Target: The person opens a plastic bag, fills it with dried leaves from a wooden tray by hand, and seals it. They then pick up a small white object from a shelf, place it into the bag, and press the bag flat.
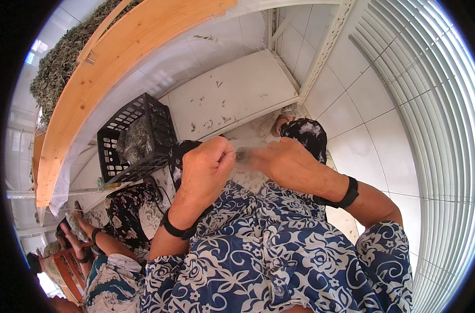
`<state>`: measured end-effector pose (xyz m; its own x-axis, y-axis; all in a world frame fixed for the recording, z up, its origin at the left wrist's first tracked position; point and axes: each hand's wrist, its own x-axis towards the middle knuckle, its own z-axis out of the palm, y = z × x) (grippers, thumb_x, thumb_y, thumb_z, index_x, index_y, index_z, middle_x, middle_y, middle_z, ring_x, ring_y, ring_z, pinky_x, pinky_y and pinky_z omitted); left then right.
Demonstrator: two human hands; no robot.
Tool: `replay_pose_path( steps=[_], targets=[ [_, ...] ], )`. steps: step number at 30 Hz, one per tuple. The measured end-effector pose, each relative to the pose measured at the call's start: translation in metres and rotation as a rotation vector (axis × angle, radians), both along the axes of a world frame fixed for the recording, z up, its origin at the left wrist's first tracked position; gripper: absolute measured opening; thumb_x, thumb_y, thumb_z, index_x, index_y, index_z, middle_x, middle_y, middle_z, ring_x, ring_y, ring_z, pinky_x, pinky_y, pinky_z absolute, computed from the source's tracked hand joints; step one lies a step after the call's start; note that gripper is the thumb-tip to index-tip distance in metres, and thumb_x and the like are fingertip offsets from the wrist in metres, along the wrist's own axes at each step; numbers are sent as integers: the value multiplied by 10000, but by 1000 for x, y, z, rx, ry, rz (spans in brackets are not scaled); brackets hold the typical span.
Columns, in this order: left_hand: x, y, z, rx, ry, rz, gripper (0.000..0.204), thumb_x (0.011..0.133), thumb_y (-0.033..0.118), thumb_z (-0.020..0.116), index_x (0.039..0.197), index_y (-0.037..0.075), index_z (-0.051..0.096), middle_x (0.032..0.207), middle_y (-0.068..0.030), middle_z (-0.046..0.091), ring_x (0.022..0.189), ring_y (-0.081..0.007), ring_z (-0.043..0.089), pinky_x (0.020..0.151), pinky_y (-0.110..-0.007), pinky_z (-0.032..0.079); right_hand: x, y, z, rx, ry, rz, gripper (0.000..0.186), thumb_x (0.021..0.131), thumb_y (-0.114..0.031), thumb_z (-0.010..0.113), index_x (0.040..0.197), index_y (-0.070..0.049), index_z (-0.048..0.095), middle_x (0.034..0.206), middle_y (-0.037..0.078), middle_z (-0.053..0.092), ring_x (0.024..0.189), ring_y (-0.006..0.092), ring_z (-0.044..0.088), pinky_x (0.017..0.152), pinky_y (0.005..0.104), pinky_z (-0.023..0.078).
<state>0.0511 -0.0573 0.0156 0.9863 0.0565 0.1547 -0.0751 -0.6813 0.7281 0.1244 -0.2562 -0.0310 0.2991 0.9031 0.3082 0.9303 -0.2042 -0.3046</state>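
Head: clear packet [241, 155] between fingers [227, 158]

My left grip [211, 159] is curled tight on a small greyish see-through item [242, 155]. My right grip [289, 160] is at its other side, fingers motion-blurred, contact unclear. Item too smeared to ID. Left of my knees: black plastic lattice crate [162, 128], clear-wrapped dark bundle [137, 141] inside. Ahead: flat white panel [232, 94], scattered leaf scraps on it. Upper left: heap of dried grey-green plant matter [63, 65] behind a long pale wooden board [115, 44].
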Motion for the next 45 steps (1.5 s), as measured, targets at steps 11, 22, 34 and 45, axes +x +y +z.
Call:
replay_pose_path(
  steps=[11, 22, 34, 45],
  targets=[
    [0, 13, -4, -46, 14, 0, 26, 789, 20, 603, 783, 19, 577, 691, -128, 601, 603, -259, 602, 576, -314, 480, -6, 15, 11, 0, -44, -53, 93, 773, -130, 603, 824, -52, 612, 821, 69, 596, 699, 258, 627, 590, 381, 492],
    [-1, 58, -35, -671, 80, -139, 566, 713, 247, 810, 1184, 55, 562, 1154, -60, 578, 1061, -196, 567, 906, -330, 438, -4, 23, 41, 238, -55, -22, 97, 778, -123, 625, 845, -69, 581, 877, 36, 597, 656, 216, 609, 533, 355, 469],
    [-10, 46, -114, -1441, 302, -111, 916, 645, -33, 784, 1448, 41, 348, 1352, -83, 495, 1197, -191, 523, 1012, -333, 436, 3, 39, 80, 193, -135, -90, 212, 696, -110, 717, 896, -105, 647, 856, 13, 600, 622, 180, 590, 507, 310, 444],
    [7, 55, -132, -1057, 309, -295, 572, 670, -66, 802, 1200, 22, 607, 1168, -6, 611, 1102, -119, 537, 984, -287, 420, 23, 49, 94, -43, 56, -35, 179, 753, -251, 698, 832, -111, 620, 657, 17, 576, 618, 233, 596, 586, 374, 432]
  ],
)
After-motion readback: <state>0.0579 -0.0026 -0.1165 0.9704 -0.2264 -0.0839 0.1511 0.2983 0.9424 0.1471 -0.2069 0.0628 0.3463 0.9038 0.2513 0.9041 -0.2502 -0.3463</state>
